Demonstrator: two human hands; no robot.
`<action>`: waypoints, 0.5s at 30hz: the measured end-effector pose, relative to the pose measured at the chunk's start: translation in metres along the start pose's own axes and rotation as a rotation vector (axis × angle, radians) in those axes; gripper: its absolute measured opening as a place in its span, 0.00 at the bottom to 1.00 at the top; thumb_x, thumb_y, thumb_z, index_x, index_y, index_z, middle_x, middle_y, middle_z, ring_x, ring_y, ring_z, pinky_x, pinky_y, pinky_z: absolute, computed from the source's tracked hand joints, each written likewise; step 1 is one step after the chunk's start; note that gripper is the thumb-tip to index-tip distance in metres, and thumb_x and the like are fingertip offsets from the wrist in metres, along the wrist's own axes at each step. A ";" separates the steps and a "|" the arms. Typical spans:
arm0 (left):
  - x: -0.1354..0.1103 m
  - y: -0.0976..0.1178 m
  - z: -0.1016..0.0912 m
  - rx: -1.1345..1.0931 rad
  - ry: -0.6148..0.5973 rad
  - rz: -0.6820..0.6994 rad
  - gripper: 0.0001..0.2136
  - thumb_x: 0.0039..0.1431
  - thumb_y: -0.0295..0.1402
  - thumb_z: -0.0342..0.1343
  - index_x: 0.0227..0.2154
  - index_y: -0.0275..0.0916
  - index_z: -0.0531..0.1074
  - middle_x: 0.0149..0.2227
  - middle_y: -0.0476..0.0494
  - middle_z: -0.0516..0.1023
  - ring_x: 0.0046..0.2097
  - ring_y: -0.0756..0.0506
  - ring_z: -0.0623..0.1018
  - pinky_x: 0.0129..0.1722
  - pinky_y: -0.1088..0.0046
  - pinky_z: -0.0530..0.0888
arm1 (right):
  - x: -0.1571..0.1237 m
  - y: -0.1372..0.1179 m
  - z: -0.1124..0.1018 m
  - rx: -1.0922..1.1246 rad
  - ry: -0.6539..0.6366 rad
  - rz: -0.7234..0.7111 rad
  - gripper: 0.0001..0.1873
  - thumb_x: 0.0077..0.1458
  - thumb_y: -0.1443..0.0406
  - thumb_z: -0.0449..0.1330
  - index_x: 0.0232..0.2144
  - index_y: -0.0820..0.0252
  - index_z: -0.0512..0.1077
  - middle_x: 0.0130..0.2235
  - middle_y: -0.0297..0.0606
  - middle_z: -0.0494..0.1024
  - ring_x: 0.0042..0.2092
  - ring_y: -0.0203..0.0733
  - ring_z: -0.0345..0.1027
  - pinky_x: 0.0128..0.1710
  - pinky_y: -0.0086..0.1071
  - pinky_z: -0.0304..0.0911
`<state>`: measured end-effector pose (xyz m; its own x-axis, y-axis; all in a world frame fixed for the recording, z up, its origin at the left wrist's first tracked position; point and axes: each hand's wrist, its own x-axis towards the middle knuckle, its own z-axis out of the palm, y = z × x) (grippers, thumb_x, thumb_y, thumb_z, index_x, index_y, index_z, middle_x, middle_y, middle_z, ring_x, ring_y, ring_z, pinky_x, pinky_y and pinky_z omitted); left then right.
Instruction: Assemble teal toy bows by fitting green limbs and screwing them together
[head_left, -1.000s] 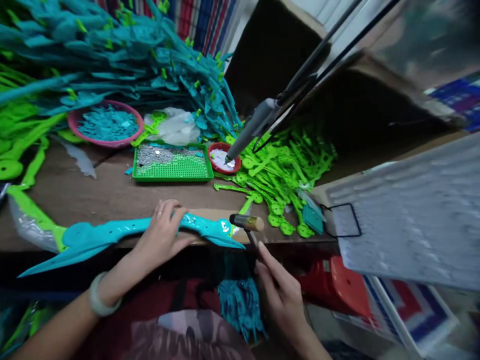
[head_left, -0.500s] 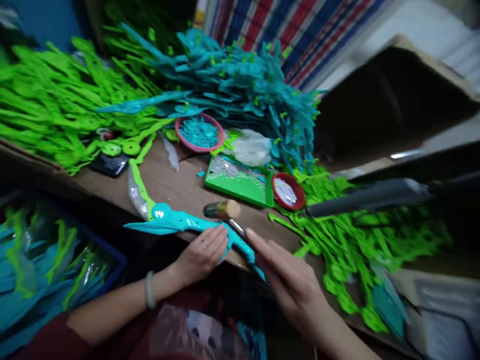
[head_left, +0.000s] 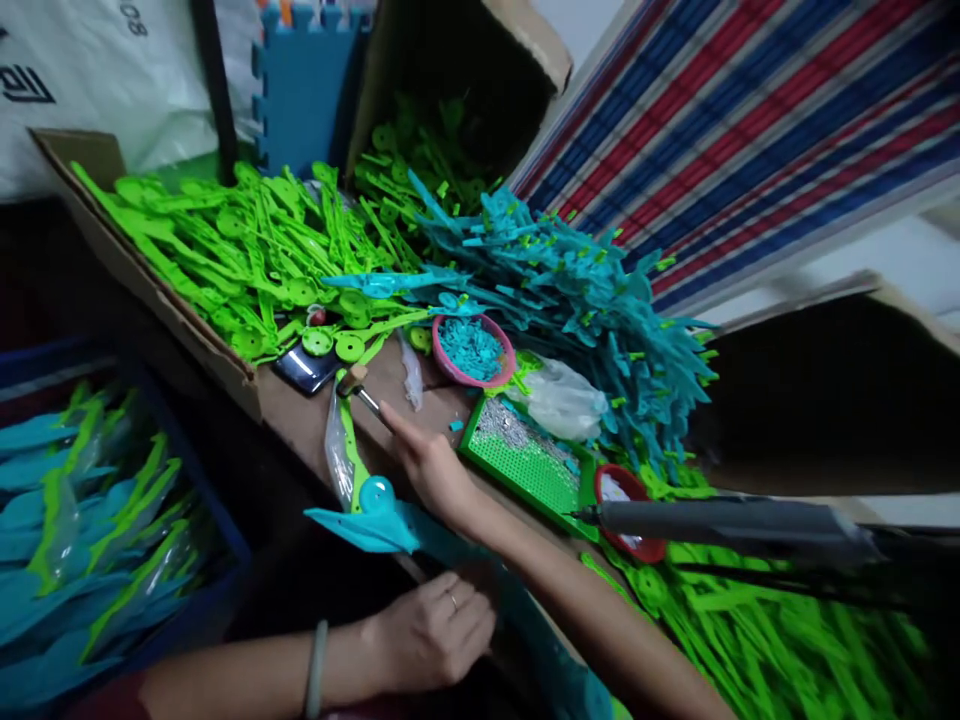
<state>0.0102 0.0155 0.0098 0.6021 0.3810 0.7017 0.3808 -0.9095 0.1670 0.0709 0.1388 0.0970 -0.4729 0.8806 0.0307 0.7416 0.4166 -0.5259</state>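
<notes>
My right hand (head_left: 436, 478) is closed around the thin handle of a small hammer (head_left: 354, 378), index finger stretched along it. The hammer's head is at the top end of a lime-green plastic arm (head_left: 349, 435) with a clear plastic wrap beside it. That arm joins a long blue plastic piece (head_left: 390, 527) at a round disc. My left hand (head_left: 439, 630), with a ring, is curled at the near edge of the blue piece and appears to grip it; its fingertips are hidden. My right forearm crosses over the blue piece and hides its middle.
Green parts (head_left: 247, 240) heap at the left, blue parts (head_left: 570, 300) behind. A pink bowl (head_left: 501, 372) of small blue pieces, a green tray (head_left: 551, 490) and a red bowl (head_left: 654, 548) stand on the table. A grey rod-shaped tool (head_left: 720, 520) juts in from the right.
My right hand and the hammer have moved left and away from me, from the blue piece to the green arm's far end. The camera view has turned left.
</notes>
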 end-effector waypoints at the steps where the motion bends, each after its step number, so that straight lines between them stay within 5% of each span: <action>1: 0.001 -0.002 0.001 0.001 0.007 0.001 0.10 0.65 0.30 0.50 0.37 0.32 0.75 0.37 0.39 0.80 0.37 0.46 0.79 0.45 0.67 0.76 | 0.009 0.003 0.004 -0.003 -0.017 0.026 0.24 0.66 0.66 0.47 0.63 0.56 0.62 0.31 0.38 0.78 0.29 0.38 0.69 0.34 0.30 0.66; 4: 0.001 -0.005 0.005 -0.008 0.057 0.025 0.11 0.65 0.30 0.49 0.40 0.31 0.76 0.42 0.37 0.80 0.42 0.44 0.79 0.49 0.67 0.75 | 0.023 0.014 0.009 -0.053 0.034 0.130 0.25 0.66 0.66 0.46 0.64 0.55 0.60 0.37 0.42 0.80 0.36 0.42 0.73 0.38 0.32 0.67; 7: -0.003 0.000 0.010 -0.033 0.175 0.015 0.13 0.65 0.26 0.47 0.45 0.28 0.75 0.44 0.37 0.81 0.48 0.42 0.79 0.54 0.64 0.72 | 0.016 0.020 0.011 -0.272 -0.045 0.175 0.26 0.66 0.65 0.46 0.65 0.53 0.56 0.36 0.41 0.79 0.31 0.43 0.71 0.31 0.32 0.65; 11: -0.004 -0.004 0.015 -0.101 0.139 -0.005 0.13 0.63 0.25 0.51 0.48 0.26 0.73 0.48 0.32 0.79 0.52 0.37 0.77 0.58 0.58 0.67 | -0.004 0.039 -0.001 -0.593 0.034 -0.047 0.24 0.67 0.69 0.42 0.64 0.55 0.56 0.47 0.44 0.73 0.43 0.44 0.69 0.37 0.34 0.64; 15: 0.008 -0.024 0.015 -0.079 0.035 0.237 0.16 0.63 0.34 0.54 0.49 0.29 0.73 0.49 0.32 0.79 0.50 0.36 0.78 0.59 0.58 0.64 | -0.069 0.064 -0.038 -0.689 0.043 -0.247 0.19 0.69 0.67 0.42 0.54 0.60 0.68 0.46 0.42 0.73 0.45 0.41 0.66 0.38 0.32 0.60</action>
<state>0.0159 0.0426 0.0012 0.6426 0.1510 0.7512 0.1752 -0.9834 0.0477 0.1690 0.1132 0.0930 -0.6563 0.7449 0.1201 0.7535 0.6390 0.1546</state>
